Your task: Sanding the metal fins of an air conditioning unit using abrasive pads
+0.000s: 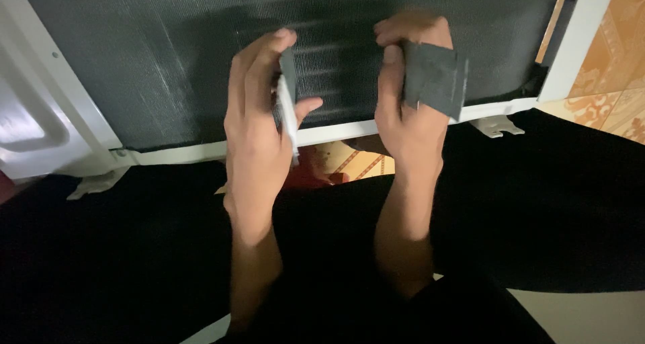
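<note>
- left hand [259,125], centre of the frame — fingers closed around a thin white and grey strip [289,105], held upright.
- right hand [406,99], just right of centre — pinching a dark grey square piece [435,78] between thumb and fingers.
- behind both hands, across the upper frame — a dark finned panel [168,62] in a white frame [336,130].
- patterned floor tiles [605,68] at the right edge.

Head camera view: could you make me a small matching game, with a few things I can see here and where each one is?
Things:
1. dark grey patch
2. white strip
3. finned grille
4. patterned tiles

Places:
A. far right edge
B. in the left hand
C. behind both hands
D. in the right hand

Pairs: 1-D, 2-B, 3-C, 4-A
</note>
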